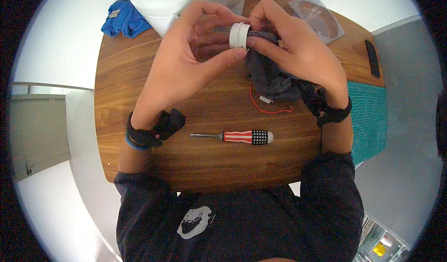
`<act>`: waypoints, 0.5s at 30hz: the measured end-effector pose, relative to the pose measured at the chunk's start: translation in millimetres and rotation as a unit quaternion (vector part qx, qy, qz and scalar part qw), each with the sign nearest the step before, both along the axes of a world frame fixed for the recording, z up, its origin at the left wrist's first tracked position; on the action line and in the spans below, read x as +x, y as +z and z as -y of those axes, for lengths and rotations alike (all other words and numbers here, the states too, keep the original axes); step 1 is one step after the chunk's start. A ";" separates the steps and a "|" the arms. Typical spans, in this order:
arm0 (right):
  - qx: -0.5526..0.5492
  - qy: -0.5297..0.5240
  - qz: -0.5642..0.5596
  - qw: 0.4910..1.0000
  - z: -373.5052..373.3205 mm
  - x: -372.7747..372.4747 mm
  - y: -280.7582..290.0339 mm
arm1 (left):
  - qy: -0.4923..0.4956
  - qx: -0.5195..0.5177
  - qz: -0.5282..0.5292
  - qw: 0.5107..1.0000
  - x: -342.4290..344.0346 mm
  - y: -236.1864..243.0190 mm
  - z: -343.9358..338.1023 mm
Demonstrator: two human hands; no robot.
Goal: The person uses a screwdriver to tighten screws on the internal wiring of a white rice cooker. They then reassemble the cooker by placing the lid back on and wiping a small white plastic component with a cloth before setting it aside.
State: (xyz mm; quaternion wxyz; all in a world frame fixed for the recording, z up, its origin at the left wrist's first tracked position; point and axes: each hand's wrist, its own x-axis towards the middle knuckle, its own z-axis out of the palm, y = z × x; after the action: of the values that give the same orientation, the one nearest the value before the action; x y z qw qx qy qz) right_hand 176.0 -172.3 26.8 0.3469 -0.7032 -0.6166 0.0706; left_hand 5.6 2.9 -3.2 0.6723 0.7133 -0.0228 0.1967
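Note:
Above the far part of the table, my left hand is closed on a short white ring-shaped part, its thumb along the lower edge. From the other side, my right hand pinches a bunched dark grey cloth against the ring's right opening. Whether the cloth goes inside the ring is hidden by the fingers. The cloth hangs down to the tabletop, where a red cord and a small white tag lie at its edge. Nearer to me lies a screwdriver with a red, white and black patterned handle, tip pointing left.
A large white rounded appliance stands at the back of the wooden table, with a crumpled blue cloth beside it. A clear plastic package and a thin black object lie at the back right. A green cutting mat covers the right edge.

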 end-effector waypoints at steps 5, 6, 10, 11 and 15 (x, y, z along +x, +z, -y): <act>0.032 -0.031 0.042 0.998 4.7 0.1 5.7 | 0.013 0.018 0.020 1.000 4.3 -3.3 -3.2; 0.033 -0.044 0.053 0.997 6.2 1.0 8.0 | 0.017 0.023 0.019 0.999 5.5 -4.7 -4.9; 0.093 0.013 0.068 0.993 4.2 8.0 10.2 | 0.025 0.049 0.007 0.998 4.9 -6.5 -9.3; 0.111 0.035 0.069 0.991 2.9 9.1 9.0 | 0.021 0.047 0.006 0.999 5.3 -7.4 -9.0; 0.149 0.043 0.095 0.983 -1.8 10.2 -0.8 | 0.024 0.067 -0.004 0.997 4.3 -6.0 -6.9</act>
State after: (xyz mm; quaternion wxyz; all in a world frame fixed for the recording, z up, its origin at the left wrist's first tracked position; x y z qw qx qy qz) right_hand 186.2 -170.5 26.0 0.3845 -0.6200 -0.6799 -0.0747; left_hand 9.8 9.8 -9.2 0.6184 0.7577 -0.0155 0.2081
